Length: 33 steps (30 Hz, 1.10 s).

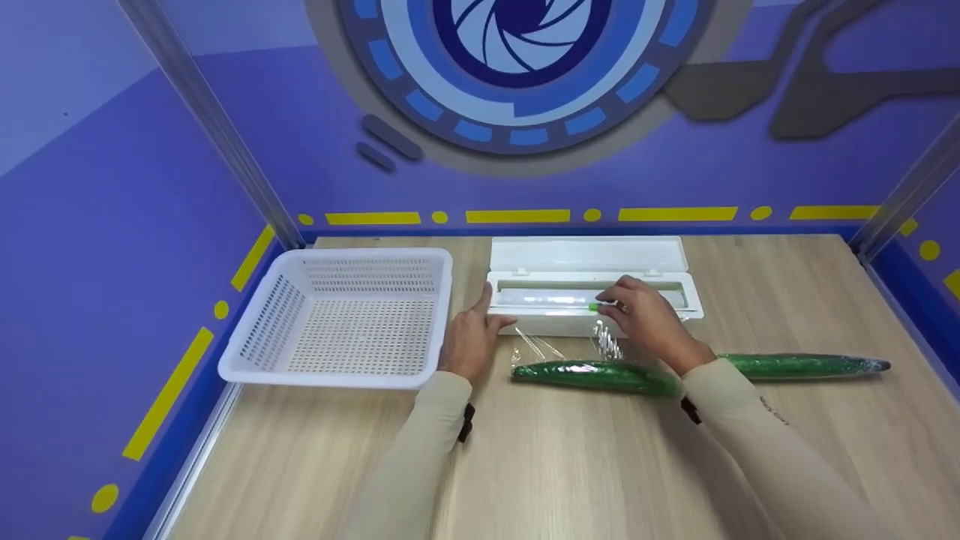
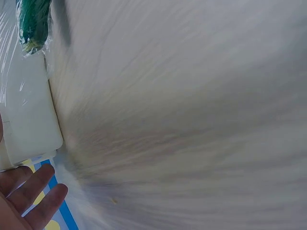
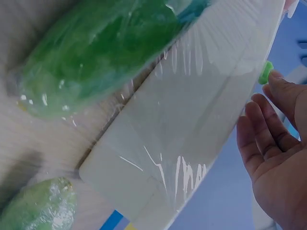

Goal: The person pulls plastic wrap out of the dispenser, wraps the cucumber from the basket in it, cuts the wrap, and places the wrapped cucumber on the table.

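Observation:
A white cling film dispenser (image 1: pixel 555 327) stands with its lid raised and a film roll (image 1: pixel 544 297) inside. My right hand (image 1: pixel 649 319) pinches the small green slide cutter (image 3: pixel 265 73) at the dispenser's front edge between thumb and fingers. At the left end my left hand (image 1: pixel 471 341) rests with its index finger along the side and its thumb across the front; the other fingers (image 2: pixel 31 194) are extended. Film (image 3: pixel 182 52) stretches from the dispenser down over a cucumber (image 1: pixel 596 376) lying just in front. A second cucumber (image 1: pixel 810 366), wrapped in film, lies to the right, partly behind my right wrist.
To the left stands a white perforated basket (image 1: pixel 334 379) with nothing in it. All of this is on a wood-patterned table (image 1: pixel 555 465). A blue-purple printed wall (image 1: pixel 540 187) closes off the back, with further panels at both sides.

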{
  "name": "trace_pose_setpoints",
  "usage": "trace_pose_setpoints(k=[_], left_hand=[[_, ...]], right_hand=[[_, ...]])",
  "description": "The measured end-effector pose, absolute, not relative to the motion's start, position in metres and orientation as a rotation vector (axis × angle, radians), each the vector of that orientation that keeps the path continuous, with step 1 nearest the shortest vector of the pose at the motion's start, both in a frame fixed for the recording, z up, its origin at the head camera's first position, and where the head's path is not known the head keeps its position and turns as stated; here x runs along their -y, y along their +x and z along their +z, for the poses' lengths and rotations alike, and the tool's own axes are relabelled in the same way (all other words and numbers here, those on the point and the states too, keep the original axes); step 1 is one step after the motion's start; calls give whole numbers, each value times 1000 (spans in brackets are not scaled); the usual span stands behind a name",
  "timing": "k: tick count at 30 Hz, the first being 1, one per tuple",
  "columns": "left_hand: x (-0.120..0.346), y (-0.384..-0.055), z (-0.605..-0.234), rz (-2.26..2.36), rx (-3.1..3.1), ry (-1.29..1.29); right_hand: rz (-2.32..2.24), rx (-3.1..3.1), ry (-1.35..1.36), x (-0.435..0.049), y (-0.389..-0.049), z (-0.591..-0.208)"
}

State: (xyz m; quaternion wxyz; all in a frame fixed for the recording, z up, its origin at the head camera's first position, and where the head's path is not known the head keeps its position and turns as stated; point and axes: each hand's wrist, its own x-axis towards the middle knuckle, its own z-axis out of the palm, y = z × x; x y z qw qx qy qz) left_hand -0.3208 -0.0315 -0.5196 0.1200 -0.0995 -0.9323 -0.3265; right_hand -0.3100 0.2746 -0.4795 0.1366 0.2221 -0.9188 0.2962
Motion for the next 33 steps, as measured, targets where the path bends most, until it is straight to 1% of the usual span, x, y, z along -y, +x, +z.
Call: trace_pose_setpoints(k=[11,33], left_hand=[[31,-321,-523,-916,2685,-282],[30,-320,-523,-984,2698,-233]], right_hand=[[830,2687,599,-270,-309,-484],[720,2696,633,-273,-308,-487]])
